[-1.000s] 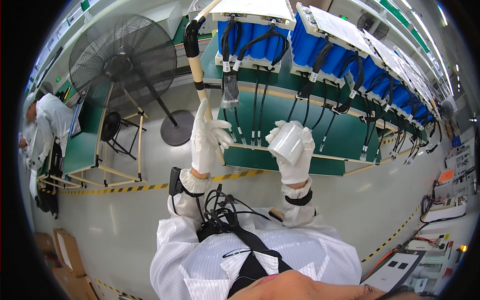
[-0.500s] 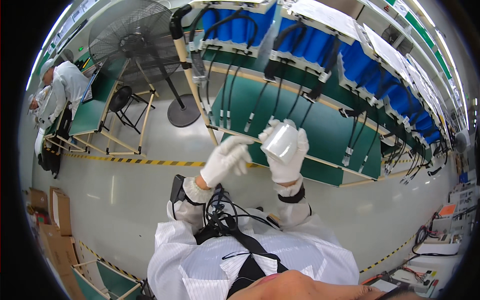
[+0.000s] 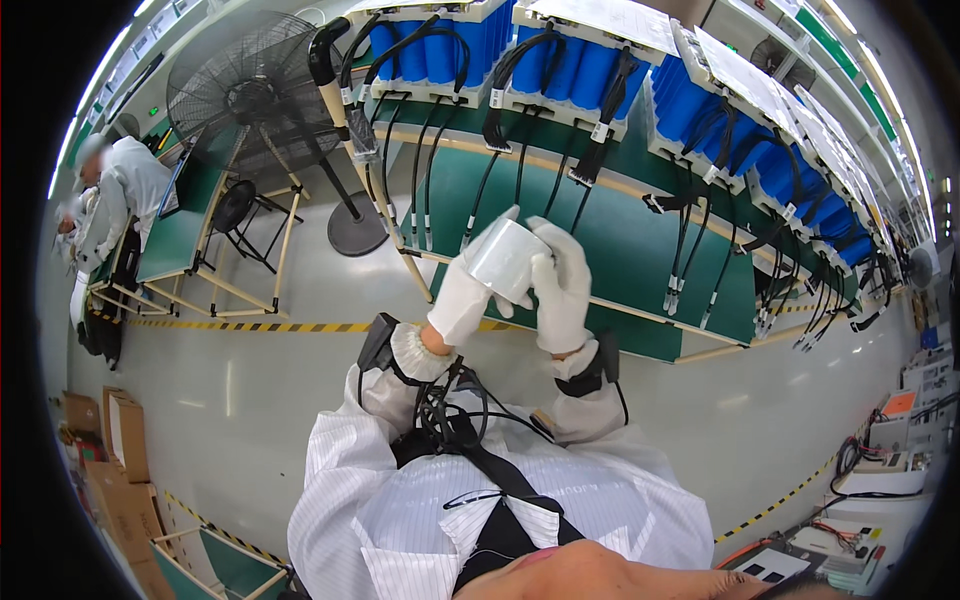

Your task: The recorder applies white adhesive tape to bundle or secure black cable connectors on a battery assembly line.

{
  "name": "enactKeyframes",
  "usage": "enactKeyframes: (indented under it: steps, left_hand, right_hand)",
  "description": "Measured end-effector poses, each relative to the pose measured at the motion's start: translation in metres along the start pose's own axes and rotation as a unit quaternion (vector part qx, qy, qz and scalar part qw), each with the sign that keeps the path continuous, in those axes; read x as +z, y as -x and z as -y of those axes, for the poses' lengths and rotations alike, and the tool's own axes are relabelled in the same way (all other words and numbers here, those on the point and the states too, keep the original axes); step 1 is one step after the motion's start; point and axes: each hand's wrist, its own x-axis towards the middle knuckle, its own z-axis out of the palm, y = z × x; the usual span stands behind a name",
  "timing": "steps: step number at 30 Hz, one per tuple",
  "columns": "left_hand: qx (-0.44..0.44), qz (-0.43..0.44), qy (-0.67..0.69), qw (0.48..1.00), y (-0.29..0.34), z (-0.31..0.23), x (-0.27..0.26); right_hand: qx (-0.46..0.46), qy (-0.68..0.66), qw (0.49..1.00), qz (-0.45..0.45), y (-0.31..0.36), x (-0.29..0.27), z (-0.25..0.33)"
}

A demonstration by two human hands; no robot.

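Observation:
Between my two white-gloved hands is a wide, shiny whitish roll of tape [image 3: 508, 262], tilted in front of my chest. My left hand [image 3: 466, 300] is wrapped round its left side and underside. At the roll's right end, my right hand [image 3: 566, 290] has bent fingers and thumb against the edge; the exact grip there is partly hidden. Beyond my hands, battery packs of blue cells [image 3: 425, 55] with white tops stand in a row on a green-topped workbench [image 3: 640, 235]. Black cables [image 3: 483, 195] with pale sleeved ends hang from them over the bench front.
A large pedestal fan [image 3: 255, 95] stands at far left, near a black stool [image 3: 238, 205] and another green bench [image 3: 170, 235], where a person in white [image 3: 135, 185] works. Cardboard boxes [image 3: 125, 430] lie at left. Equipment with loose cables [image 3: 870, 480] is at right. Yellow-black tape [image 3: 270, 327] marks the floor.
My left hand has come right and up onto the roll, which my right hand alone held before. The roll has shifted left, and my right hand now touches its right end.

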Motion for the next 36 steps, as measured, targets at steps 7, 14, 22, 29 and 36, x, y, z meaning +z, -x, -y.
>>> enactKeyframes:
  steps: [7,14,22,29,36]
  left_hand:
    - [0.037,-0.007,-0.112,0.993,0.002,-0.028,-0.013]
    - [0.070,0.004,-0.264,0.962,0.006,-0.042,-0.022]
    - [0.004,-0.019,-0.069,0.997,0.001,-0.037,-0.031]
    - [0.080,-0.034,-0.157,0.984,-0.003,-0.036,-0.018]
    - [0.121,-0.036,-0.196,0.972,-0.003,-0.032,-0.024]
  right_hand:
    - [-0.297,0.358,0.885,0.018,-0.022,-0.001,0.029]
    - [-0.263,0.380,0.884,0.073,-0.025,-0.004,0.019]
    - [-0.196,0.299,0.928,0.108,-0.016,-0.007,0.005]
    - [-0.167,0.252,0.952,0.053,-0.008,-0.018,-0.019]
    - [-0.250,0.380,0.890,-0.025,-0.006,0.005,0.011]
